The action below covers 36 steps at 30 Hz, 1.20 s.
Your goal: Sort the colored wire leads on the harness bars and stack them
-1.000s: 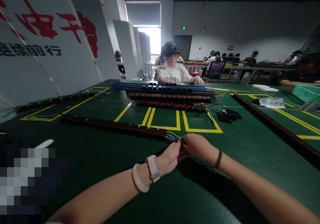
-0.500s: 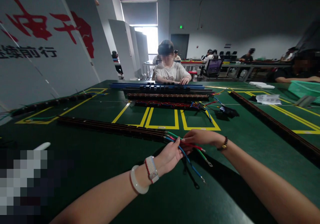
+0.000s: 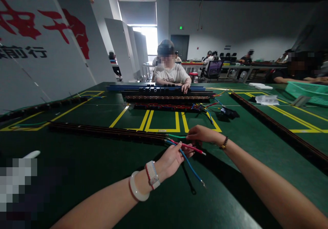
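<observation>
A long dark rail [image 3: 110,130] lies across the green table, with coloured wires coming out of its right end. My left hand [image 3: 173,157] is closed around the red wire [image 3: 198,150] and the blue wire [image 3: 192,167], whose metal-tipped ends stick out to the right. A black wire [image 3: 188,177] with a ring terminal hangs below that hand. The green wire [image 3: 176,136] runs from the rail into my right hand [image 3: 202,134], which pinches it just behind the other wires. The green wire's far end is hidden by the right hand.
Several more rails [image 3: 169,99] lie further back, before a person [image 3: 171,72] seated opposite. Another long rail [image 3: 276,126] slants along the right. A green basket [image 3: 307,93] and a clear plastic bag [image 3: 267,100] are at the right back. Yellow tape [image 3: 161,130] marks the table.
My right hand has drawn the green wire up and away from the bundle. The red and blue wires stay in my left hand. The view has shifted slightly to the right.
</observation>
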Tool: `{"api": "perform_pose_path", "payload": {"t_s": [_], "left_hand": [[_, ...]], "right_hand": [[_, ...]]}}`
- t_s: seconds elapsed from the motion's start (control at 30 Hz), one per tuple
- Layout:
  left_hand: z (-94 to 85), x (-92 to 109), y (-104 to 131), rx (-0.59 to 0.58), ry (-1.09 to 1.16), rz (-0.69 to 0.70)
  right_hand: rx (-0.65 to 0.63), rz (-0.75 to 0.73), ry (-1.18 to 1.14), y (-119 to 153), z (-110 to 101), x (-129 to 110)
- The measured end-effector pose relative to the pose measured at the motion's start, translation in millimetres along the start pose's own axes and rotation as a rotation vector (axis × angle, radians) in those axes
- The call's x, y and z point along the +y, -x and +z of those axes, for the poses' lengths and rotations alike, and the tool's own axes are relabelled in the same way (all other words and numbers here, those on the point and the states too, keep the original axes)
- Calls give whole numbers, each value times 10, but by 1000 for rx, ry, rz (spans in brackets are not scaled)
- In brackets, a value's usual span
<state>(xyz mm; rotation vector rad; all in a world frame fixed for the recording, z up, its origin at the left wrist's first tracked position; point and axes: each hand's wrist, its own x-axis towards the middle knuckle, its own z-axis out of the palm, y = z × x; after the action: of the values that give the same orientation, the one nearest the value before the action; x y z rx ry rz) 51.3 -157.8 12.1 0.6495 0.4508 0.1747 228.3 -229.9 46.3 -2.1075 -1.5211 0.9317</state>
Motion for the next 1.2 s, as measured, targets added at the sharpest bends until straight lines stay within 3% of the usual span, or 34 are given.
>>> {"api": "perform_pose_path", "payload": {"t_s": [0.13,0.27,0.43,0.63,0.83,0.93,1.03,1.1,1.2], "left_hand": [[-5,5,-13,-3,2,-16],[-34,-26,-21,26,-44,-58],[-20,-16,10,79,-148,-115],[-39,3,-10,31,-122,-87],[-79,-7,-26,-10,-126,-130],[-61,-10,-55,-23,-100,-104],[-46,-19,-86,-57,-60,-85],[-45,-25,-89,-56,-32,-65],[-50,-26,-67,-35,-22,-19]], "right_hand": [[184,32,149,-27,37,20],[366,-86,320,-88,67,98],[441,-136,330,-221,97,224],[509,-142,426,-276,144,242],[324,-262,405,28,-32,-119],[-53,-360,204,207,-120,-324],[-405,-395,36,264,-109,-378],[-465,-382,15,221,-58,-328],[-445,-415,-34,108,4,-211]]}}
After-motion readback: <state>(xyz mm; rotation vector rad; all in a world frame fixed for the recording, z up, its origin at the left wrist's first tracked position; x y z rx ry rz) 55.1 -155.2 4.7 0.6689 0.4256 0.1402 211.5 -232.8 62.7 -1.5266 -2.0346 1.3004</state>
